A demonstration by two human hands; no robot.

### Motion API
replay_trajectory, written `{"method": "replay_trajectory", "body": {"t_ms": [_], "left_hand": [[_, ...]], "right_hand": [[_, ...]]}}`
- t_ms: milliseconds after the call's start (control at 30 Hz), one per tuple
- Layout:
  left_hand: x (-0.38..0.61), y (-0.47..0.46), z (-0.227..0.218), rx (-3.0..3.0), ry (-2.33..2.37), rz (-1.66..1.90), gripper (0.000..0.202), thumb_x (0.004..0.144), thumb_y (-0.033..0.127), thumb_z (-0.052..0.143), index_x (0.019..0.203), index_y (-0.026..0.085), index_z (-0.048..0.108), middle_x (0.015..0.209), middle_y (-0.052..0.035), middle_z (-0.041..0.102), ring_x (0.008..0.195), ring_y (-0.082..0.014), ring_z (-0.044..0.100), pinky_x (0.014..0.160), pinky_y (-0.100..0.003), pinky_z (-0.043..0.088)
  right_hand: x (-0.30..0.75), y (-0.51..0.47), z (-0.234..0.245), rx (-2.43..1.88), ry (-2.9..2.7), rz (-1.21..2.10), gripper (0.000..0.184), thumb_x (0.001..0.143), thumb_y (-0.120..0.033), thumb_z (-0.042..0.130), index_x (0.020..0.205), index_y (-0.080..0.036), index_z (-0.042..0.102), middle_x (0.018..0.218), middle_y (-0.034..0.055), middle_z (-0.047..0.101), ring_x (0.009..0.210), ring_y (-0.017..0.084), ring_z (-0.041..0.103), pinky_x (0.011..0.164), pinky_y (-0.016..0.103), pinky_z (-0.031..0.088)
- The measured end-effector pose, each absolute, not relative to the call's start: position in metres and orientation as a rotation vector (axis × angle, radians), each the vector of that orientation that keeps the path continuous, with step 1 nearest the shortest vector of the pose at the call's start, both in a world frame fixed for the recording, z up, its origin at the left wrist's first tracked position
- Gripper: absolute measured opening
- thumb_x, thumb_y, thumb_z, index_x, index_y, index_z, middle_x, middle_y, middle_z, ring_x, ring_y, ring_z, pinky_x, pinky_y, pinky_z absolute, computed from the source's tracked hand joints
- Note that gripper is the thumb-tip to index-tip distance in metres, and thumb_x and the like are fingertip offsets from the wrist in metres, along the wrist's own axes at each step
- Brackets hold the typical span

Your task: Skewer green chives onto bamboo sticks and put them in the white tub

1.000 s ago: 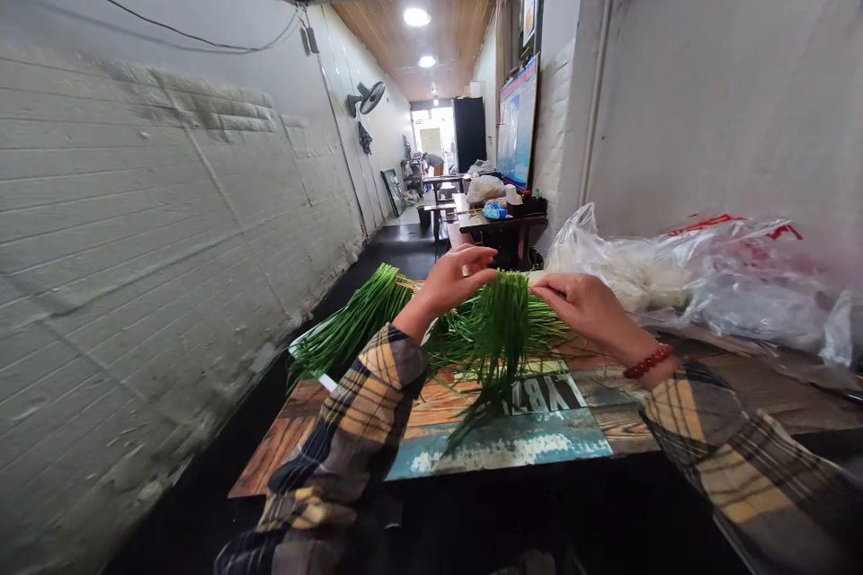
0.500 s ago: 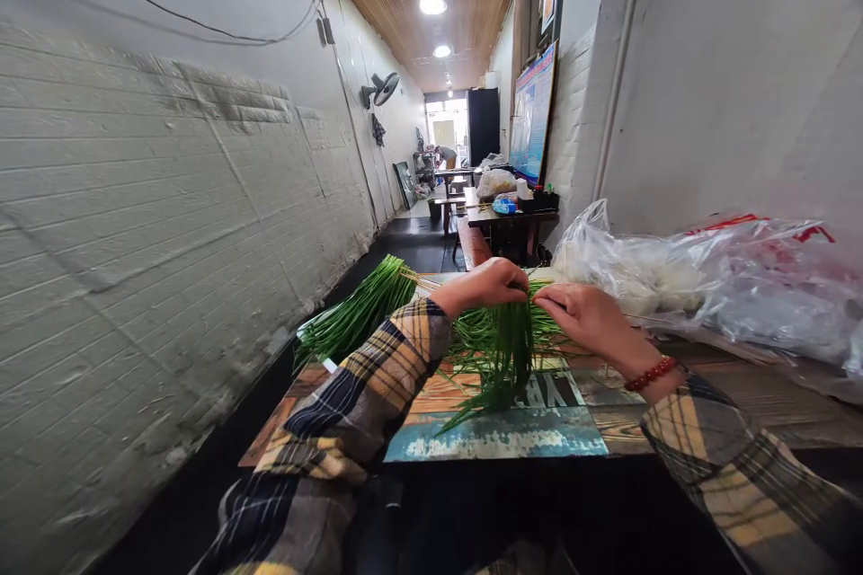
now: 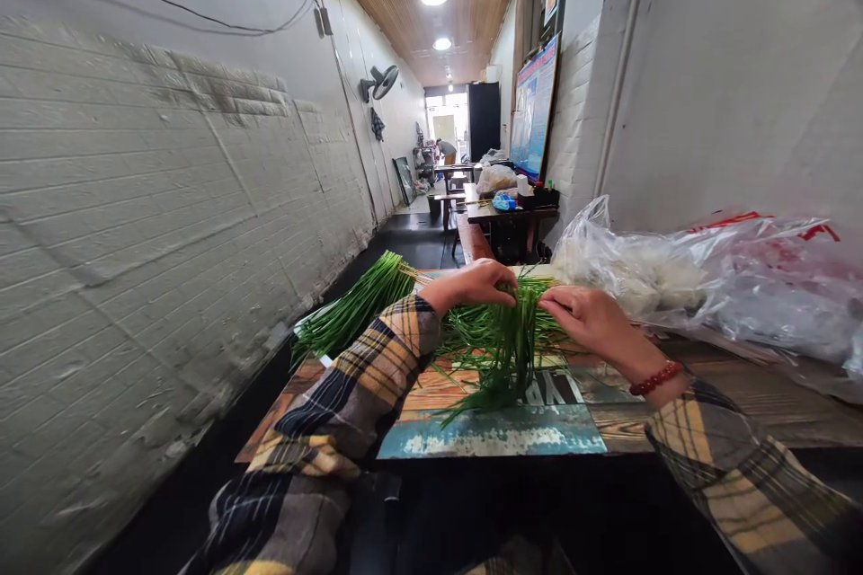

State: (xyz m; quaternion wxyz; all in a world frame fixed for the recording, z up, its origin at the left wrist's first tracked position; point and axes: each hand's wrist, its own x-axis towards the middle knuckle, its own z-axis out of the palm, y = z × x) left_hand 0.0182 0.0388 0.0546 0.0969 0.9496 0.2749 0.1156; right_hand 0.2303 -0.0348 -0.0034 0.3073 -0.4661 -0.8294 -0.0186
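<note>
My left hand (image 3: 475, 284) and my right hand (image 3: 588, 318) meet above the table (image 3: 492, 442), both pinched on a small bunch of green chives (image 3: 507, 350) that hangs down from my fingers to the tabletop. More loose chives (image 3: 465, 332) lie spread under and behind the hands. A bigger pile of chives (image 3: 357, 307) lies at the table's left end, pointing away to the far left. Both arms wear plaid sleeves, and a red bead bracelet (image 3: 655, 375) is on my right wrist.
Clear plastic bags (image 3: 680, 274) with white contents lie on the table's right side against the wall. A brick wall (image 3: 148, 243) runs close along the left. Farther down the corridor stand other tables (image 3: 509, 217) with bags, a wall fan (image 3: 381, 83) and a distant person (image 3: 445, 148).
My left hand has moved right and closed onto the hanging chives beside my right hand. The bunch hangs lower and narrower. The view has shifted slightly.
</note>
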Motion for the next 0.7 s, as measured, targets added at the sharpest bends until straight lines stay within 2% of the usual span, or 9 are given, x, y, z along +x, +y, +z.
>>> {"method": "replay_trajectory", "body": {"t_ms": [67,233,333,533,700], "left_hand": [[0.016,0.04,0.05,2.841,0.816,0.341,0.018,0.073,0.025,0.066,0.084,0.013,0.073,0.07,-0.0004,0.066,0.062,-0.0097,0.051,0.06,-0.02,0.036],[0.023,0.038,0.039,2.82,0.814,0.407,0.017,0.074,0.023,0.064,0.082,0.011,0.074,0.062,0.0016,0.063,0.056,-0.0074,0.045,0.055,-0.02,0.032],[0.024,0.038,0.04,2.793,0.782,0.398,0.017,0.075,0.024,0.065,0.081,0.011,0.074,0.066,0.0007,0.065,0.057,-0.0078,0.048,0.057,-0.02,0.035],[0.005,0.045,0.054,2.638,0.768,0.388,0.03,0.08,0.035,0.062,0.097,0.013,0.071,0.089,-0.0047,0.07,0.077,-0.0122,0.059,0.072,-0.022,0.043],[-0.007,0.05,0.048,2.656,0.86,0.372,0.019,0.071,0.027,0.069,0.084,0.013,0.073,0.075,-0.0005,0.067,0.068,-0.0101,0.057,0.067,-0.021,0.042]], "right_hand": [[0.23,-0.036,-0.003,-1.23,-2.192,-0.034,0.026,0.094,-0.03,0.043,0.084,-0.019,0.064,0.081,0.005,0.068,0.077,0.02,0.061,0.07,0.027,0.04],[0.228,-0.037,-0.005,-1.232,-2.189,-0.044,0.026,0.094,-0.03,0.043,0.083,-0.019,0.064,0.08,0.0045,0.068,0.077,0.02,0.062,0.07,0.027,0.04],[0.229,-0.036,-0.008,-1.245,-2.187,-0.038,0.026,0.094,-0.031,0.043,0.083,-0.019,0.064,0.08,0.0039,0.068,0.077,0.02,0.062,0.069,0.027,0.04],[0.233,-0.033,-0.009,-1.235,-2.155,0.044,0.026,0.093,-0.032,0.044,0.082,-0.02,0.064,0.079,0.0033,0.068,0.076,0.02,0.062,0.068,0.027,0.04],[0.23,-0.035,-0.008,-1.239,-2.15,0.076,0.029,0.093,-0.032,0.043,0.082,-0.019,0.065,0.081,0.0047,0.069,0.077,0.02,0.062,0.068,0.029,0.041]]}}
